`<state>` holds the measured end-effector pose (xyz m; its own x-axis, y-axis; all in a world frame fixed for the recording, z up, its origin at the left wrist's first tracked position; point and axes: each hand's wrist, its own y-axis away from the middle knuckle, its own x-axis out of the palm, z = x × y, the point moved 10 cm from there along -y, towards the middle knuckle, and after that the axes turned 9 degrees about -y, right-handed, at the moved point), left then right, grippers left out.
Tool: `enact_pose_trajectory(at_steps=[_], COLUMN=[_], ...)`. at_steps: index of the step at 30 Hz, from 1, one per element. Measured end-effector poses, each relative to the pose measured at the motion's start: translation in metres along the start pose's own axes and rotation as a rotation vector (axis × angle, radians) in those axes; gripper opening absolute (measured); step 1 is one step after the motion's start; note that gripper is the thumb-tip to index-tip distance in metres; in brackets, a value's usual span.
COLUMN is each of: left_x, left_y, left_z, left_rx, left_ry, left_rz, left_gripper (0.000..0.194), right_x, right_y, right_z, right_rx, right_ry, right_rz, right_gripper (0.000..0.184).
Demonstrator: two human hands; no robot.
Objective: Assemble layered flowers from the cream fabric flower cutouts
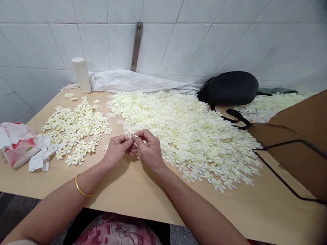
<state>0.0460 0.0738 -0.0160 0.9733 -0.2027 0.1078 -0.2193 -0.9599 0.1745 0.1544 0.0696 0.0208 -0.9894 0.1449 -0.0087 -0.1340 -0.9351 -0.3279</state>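
Observation:
My left hand (118, 149) and my right hand (150, 149) meet over the front of the table, fingertips pinched together. Between them a bit of a small white artificial flower (136, 136) shows; most of it is hidden by my fingers. Just beyond my right hand spreads a large heap of pale cream artificial flowers (189, 132). To the left of my left hand lies a smaller, looser pile of similar flowers (81, 126) with yellowish centres. A gold bangle (81, 187) circles my left wrist.
On the wooden table (127, 197), a red-and-white plastic bag (20, 146) and crumpled tissue (43, 154) lie left. A white bottle (82, 75) and white cloth (138, 81) stand against the tiled wall. Right are a black bag (230, 87) and cardboard (304, 136) with a black strap.

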Motion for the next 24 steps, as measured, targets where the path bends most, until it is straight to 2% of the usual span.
enact_pose_trajectory(at_steps=[4,8,12,15,17,21,24], left_x=[0.000,-0.002,0.001,0.001,-0.003,-0.014,-0.016], left_y=[0.000,-0.002,-0.002,-0.001,-0.001,0.000,0.002], left_z=[0.001,0.004,0.002,-0.001,-0.003,-0.007,-0.010], left_rx=[-0.027,-0.039,-0.021,-0.007,0.011,0.050,0.070], left_ry=[0.016,0.077,0.113,0.074,0.044,0.022,0.005], left_rz=[0.004,0.008,0.045,0.022,-0.016,-0.107,-0.126], left_gripper=[0.015,0.022,0.026,0.024,0.021,0.015,0.013], right_x=[-0.003,-0.002,0.002,0.003,0.004,0.010,0.014], right_y=[0.000,-0.001,-0.002,-0.002,-0.002,-0.002,-0.001], right_z=[0.001,-0.001,0.000,0.001,-0.002,-0.012,-0.017], right_rx=[0.006,0.028,0.006,0.001,0.020,0.095,0.145], right_ry=[0.016,0.028,0.081,0.098,0.064,-0.080,-0.180], right_rz=[-0.030,-0.018,0.020,0.025,0.031,0.083,0.123], right_gripper=[0.018,0.029,0.032,0.035,0.036,0.026,0.022])
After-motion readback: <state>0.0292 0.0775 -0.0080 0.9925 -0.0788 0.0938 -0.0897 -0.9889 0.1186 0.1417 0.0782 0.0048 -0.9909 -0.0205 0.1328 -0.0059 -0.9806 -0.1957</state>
